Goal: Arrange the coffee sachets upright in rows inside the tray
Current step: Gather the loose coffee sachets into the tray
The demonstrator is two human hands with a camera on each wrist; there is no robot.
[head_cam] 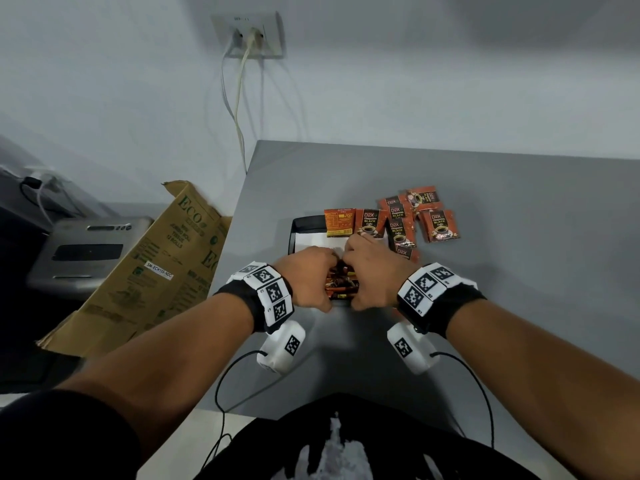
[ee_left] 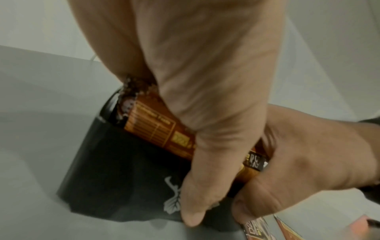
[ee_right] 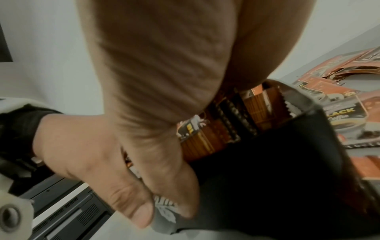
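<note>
A black tray [head_cam: 304, 224] with a white liner lies on the grey table [head_cam: 519, 289]. At its near end stands a bundle of orange-and-black coffee sachets [head_cam: 341, 285]. My left hand [head_cam: 308, 278] and right hand [head_cam: 372, 271] grip this bundle from either side. In the left wrist view the left hand [ee_left: 205, 113] covers the sachets [ee_left: 156, 128], its thumb down the tray's outer wall [ee_left: 123, 170]. The right wrist view shows the right hand [ee_right: 164, 81] over the sachets [ee_right: 216, 134], thumb on the wall [ee_right: 267, 178]. The fingertips are hidden. Two sachets [head_cam: 355, 222] stand at the tray's far end.
Several loose sachets [head_cam: 415, 216] lie flat on the table right of the tray, also seen as loose sachets [ee_right: 339, 110]. Left of the table stand an open cardboard box [head_cam: 156, 265] and a grey machine [head_cam: 86, 251]. Cables hang from a wall socket [head_cam: 249, 36].
</note>
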